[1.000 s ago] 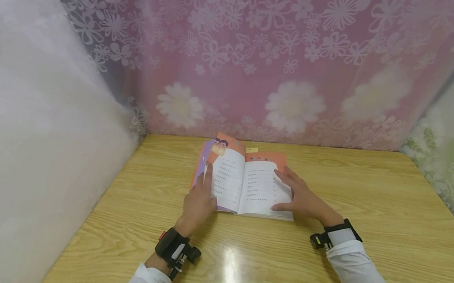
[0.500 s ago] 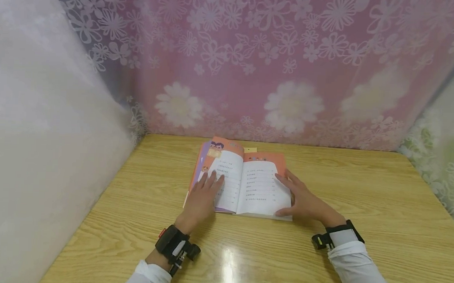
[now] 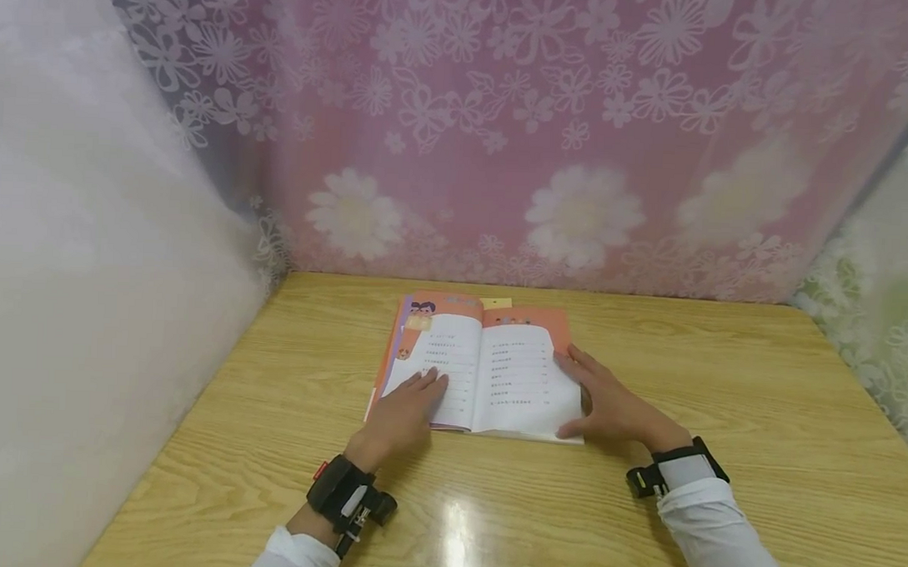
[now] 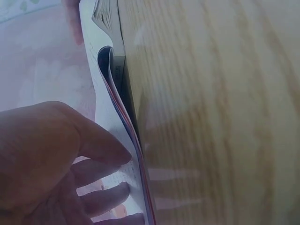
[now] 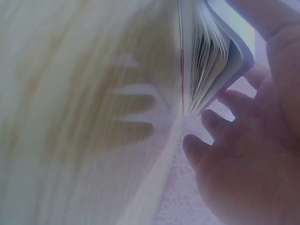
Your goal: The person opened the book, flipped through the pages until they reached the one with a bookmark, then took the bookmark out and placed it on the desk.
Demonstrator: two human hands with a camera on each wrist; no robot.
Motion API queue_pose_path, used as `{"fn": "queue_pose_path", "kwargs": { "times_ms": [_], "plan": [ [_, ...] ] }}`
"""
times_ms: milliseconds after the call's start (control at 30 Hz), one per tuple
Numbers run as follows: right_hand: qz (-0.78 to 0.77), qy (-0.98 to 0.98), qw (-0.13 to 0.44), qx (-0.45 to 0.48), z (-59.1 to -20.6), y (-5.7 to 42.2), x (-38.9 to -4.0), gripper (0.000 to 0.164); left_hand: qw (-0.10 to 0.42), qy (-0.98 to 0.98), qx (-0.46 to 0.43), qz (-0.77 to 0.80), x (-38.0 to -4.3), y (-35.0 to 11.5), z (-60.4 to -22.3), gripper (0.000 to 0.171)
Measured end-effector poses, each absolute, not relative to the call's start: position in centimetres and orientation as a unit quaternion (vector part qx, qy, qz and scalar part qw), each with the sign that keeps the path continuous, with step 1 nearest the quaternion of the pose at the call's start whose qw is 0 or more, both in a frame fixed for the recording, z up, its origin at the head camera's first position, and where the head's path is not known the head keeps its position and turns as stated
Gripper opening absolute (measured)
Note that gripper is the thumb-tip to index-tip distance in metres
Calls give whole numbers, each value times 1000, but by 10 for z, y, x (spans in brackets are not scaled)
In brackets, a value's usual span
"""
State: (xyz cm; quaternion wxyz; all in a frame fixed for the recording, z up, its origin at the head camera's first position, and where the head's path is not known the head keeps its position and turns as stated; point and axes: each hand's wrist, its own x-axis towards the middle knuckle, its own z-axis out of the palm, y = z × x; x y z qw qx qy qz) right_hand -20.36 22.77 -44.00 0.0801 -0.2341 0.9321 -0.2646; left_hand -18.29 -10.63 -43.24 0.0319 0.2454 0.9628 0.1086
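Observation:
An open book [image 3: 514,377] with orange-topped white pages of printed lines lies on the table. My left hand [image 3: 404,409] rests with extended fingers on the lower part of its left page. Seen from the left wrist, those fingers [image 4: 105,199] lie on the page while the left leaves bow up near the fold. At the right edge, my right hand [image 3: 607,404] is spread, thumb near the bottom corner and fingertips on the page's side. In the right wrist view, the page block [image 5: 206,65] fans slightly beside my right fingers [image 5: 215,123].
The book lies toward the back of a wood-grain table [image 3: 721,385]. A small yellow piece [image 3: 496,302] sticks out behind its top edge. A pink floral curtain [image 3: 459,150] hangs behind the table, and a pale sheet [image 3: 109,263] borders it on the left.
The left page has come down flatter. My left hand went from its outer edge onto the page, then slid slightly lower. My right hand has shifted slightly down and right along the edge.

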Motion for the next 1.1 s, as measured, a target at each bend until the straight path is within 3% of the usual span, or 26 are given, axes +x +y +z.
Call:
{"fn": "queue_pose_path", "kwargs": {
  "times_ms": [200, 500, 967, 1100],
  "plan": [
    [-261, 932, 50, -245, -442, 224, -208, 104, 30, 958, 250, 134, -184, -106, -431, 52],
    [-268, 937, 41, -220, -440, 220, -211, 96, 38, 957, 249, 144, -181, -101, -432, 65],
    [-296, 920, -63, -250, -430, 206, -218, 89, -2, 968, 208, 136, -180, -74, -431, 95],
    [-309, 914, -76, -250, -427, 201, -218, 88, -20, 971, 206, 116, -179, -68, -431, 92]
  ]
}}
